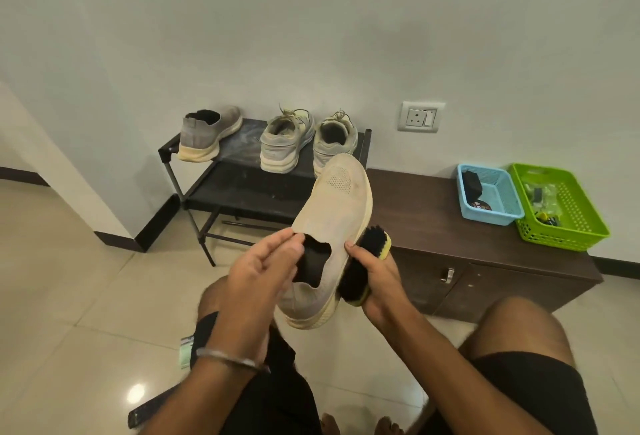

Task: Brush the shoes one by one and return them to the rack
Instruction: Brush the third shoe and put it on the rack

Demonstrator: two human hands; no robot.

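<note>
Shoe [337,213] lengthwise away, toe toward rack [242,171], brush [360,268] alongside.

black shorts [530,396], metal bangle [228,358], bare feet [332,424]

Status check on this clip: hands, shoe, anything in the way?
Left hand grips slip-on shoe at its collar. Right hand holds brush, bristles on shoe's side. Three shoes on rack. Nothing in the way.
</note>
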